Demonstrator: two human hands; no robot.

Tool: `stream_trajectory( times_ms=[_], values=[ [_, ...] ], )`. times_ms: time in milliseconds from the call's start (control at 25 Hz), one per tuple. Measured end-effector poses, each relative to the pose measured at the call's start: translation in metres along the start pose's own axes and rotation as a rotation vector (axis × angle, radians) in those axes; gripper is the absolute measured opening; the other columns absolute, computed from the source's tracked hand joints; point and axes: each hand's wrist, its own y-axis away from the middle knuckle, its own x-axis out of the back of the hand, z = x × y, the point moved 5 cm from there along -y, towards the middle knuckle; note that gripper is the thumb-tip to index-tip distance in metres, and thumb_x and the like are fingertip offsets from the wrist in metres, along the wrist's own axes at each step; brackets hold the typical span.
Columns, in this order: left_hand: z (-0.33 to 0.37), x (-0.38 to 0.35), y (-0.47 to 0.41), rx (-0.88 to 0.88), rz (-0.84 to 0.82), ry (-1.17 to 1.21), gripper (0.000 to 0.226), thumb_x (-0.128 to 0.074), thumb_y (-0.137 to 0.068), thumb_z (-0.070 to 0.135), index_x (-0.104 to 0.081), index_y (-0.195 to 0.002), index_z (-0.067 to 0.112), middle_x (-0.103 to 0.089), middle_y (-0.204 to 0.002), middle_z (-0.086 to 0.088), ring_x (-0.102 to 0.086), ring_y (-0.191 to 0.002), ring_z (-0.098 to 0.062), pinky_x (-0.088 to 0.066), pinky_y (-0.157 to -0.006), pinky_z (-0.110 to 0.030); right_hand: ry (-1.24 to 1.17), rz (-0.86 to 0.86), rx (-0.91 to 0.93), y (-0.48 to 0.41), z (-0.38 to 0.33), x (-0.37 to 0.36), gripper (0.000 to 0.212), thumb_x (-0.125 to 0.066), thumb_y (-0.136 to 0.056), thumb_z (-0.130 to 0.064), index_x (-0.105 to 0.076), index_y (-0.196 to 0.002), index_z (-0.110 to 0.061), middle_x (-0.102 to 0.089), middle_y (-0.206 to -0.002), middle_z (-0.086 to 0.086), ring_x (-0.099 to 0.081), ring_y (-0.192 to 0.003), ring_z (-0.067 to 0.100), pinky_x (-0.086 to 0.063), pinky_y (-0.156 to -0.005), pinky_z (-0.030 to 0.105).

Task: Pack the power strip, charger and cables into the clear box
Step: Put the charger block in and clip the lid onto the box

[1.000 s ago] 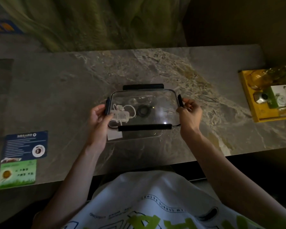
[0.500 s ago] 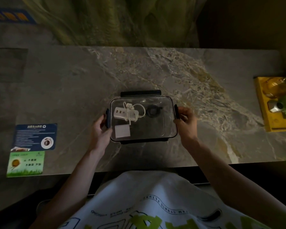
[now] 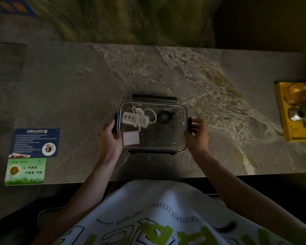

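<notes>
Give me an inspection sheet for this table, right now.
Surface: marble-look table, dimly lit.
Job's things: clear box lidded; white power strip and white square charger inside.
Clutter: blue card, green card, yellow tray at right edge.
Grippers: left hand and right hand at the box's side latches.
Cables: white cable and coiled black cable inside box.
Surroundings: green fabric behind table.

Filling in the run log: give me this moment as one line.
stage: closing lid | clear box: on table, lid on | inside: power strip, black cable | left hand, right hand: at side latches
</notes>
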Motion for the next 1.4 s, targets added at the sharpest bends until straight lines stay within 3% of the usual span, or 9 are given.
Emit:
stream_trajectory(
  times_ms=[200,320,520,680,880,1080,1200,1400],
  values=[
    [0.003,0.001,0.003,0.012,0.012,-0.004,0.046,-0.054,-0.094,0.003,-0.045,-0.139,0.008,-0.056,-0.135,-0.011,-0.055,-0.122,-0.022,-0.043,-0.095,-0.026,0.043,-0.027,0.019,0.0,0.004,0.004,0.034,-0.061,-0.087,0.003,-0.051,-0.112,-0.017,-0.059,-0.098,-0.008,-0.059,-0.086,0.002,-0.049,-0.065,0.011],
    [-0.001,0.0,0.001,0.022,0.027,-0.006,0.045,-0.055,-0.094,0.004,-0.047,-0.138,0.009,-0.057,-0.134,-0.011,-0.055,-0.121,-0.021,-0.044,-0.096,-0.027,0.056,-0.046,0.018,-0.002,0.002,0.004,0.034,-0.061,-0.087,0.002,-0.049,-0.109,-0.021,-0.058,-0.096,-0.012,-0.059,-0.086,0.002,-0.049,-0.068,0.015],
    [-0.002,-0.003,-0.002,0.06,0.062,-0.014,0.045,-0.055,-0.093,0.005,-0.048,-0.137,0.013,-0.059,-0.132,-0.009,-0.057,-0.119,-0.02,-0.047,-0.096,-0.03,0.115,-0.035,0.04,-0.01,-0.004,0.002,0.031,-0.061,-0.087,0.0,-0.051,-0.111,-0.017,-0.058,-0.091,-0.015,-0.059,-0.082,0.002,-0.045,-0.062,0.007],
    [-0.003,-0.001,-0.003,0.07,0.051,-0.016,0.047,-0.054,-0.093,0.004,-0.047,-0.139,0.013,-0.057,-0.134,-0.009,-0.056,-0.122,-0.021,-0.046,-0.097,-0.03,0.132,-0.041,0.06,-0.014,-0.007,-0.001,0.032,-0.059,-0.086,0.001,-0.052,-0.112,-0.016,-0.059,-0.097,-0.008,-0.06,-0.088,0.01,-0.046,-0.068,0.016],
    [0.005,0.003,-0.007,-0.002,0.125,-0.035,0.046,-0.055,-0.092,0.002,-0.048,-0.137,0.011,-0.06,-0.129,-0.012,-0.06,-0.116,-0.023,-0.05,-0.095,-0.033,0.109,-0.048,0.069,-0.013,-0.01,-0.003,0.034,-0.058,-0.088,0.001,-0.054,-0.117,-0.014,-0.06,-0.101,-0.009,-0.059,-0.088,0.0,-0.044,-0.066,0.005],
    [-0.004,-0.001,-0.012,0.068,0.099,-0.05,0.045,-0.056,-0.091,0.002,-0.051,-0.135,0.013,-0.061,-0.129,-0.011,-0.06,-0.117,-0.022,-0.05,-0.095,-0.032,0.139,-0.065,0.068,-0.012,-0.012,-0.004,0.033,-0.058,-0.09,-0.001,-0.054,-0.12,-0.014,-0.06,-0.099,-0.006,-0.059,-0.085,0.002,-0.044,-0.062,0.003],
    [-0.005,-0.003,-0.009,0.062,0.094,-0.047,0.045,-0.057,-0.091,0.002,-0.05,-0.135,0.012,-0.062,-0.128,-0.011,-0.06,-0.116,-0.022,-0.051,-0.097,-0.04,0.147,-0.066,0.081,-0.013,-0.016,-0.004,0.03,-0.059,-0.09,-0.003,-0.055,-0.118,-0.014,-0.061,-0.097,-0.007,-0.058,-0.081,-0.002,-0.048,-0.07,0.013],
    [-0.005,-0.001,-0.012,0.071,0.083,-0.045,0.045,-0.059,-0.09,0.002,-0.052,-0.133,0.012,-0.063,-0.125,-0.01,-0.062,-0.113,-0.022,-0.052,-0.093,-0.038,0.168,-0.067,0.09,-0.012,-0.016,-0.007,0.026,-0.06,-0.089,-0.002,-0.054,-0.111,-0.015,-0.058,-0.092,-0.012,-0.058,-0.081,0.004,-0.055,-0.077,0.029]
  ],
)
